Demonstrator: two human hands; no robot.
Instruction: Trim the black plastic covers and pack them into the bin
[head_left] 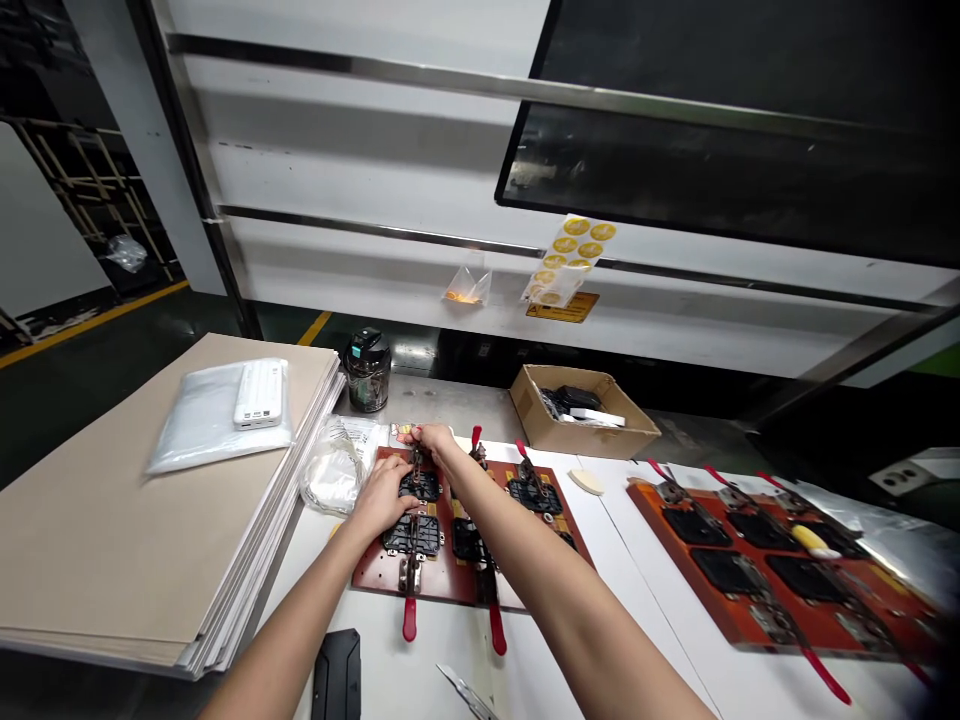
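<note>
My left hand (382,497) lies open on the red fixture (375,570) on the desk (420,670); whether my right hand (435,440) grips, I can't tell. Cardboard (112,520) sits left of the fixture, a box (585,425) beyond.

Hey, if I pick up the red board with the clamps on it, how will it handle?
The red board looks rigid, so it probably won't flex. Its metal clamps likely make it heavy for its size. The red handles overhang its edge, so it may rock if pushed.

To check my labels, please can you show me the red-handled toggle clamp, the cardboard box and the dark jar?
Red-handled toggle clamp (409,620), head view, point on its handle.
Cardboard box (577,437), head view, point on its front wall.
Dark jar (367,382), head view, point on its body.
</note>
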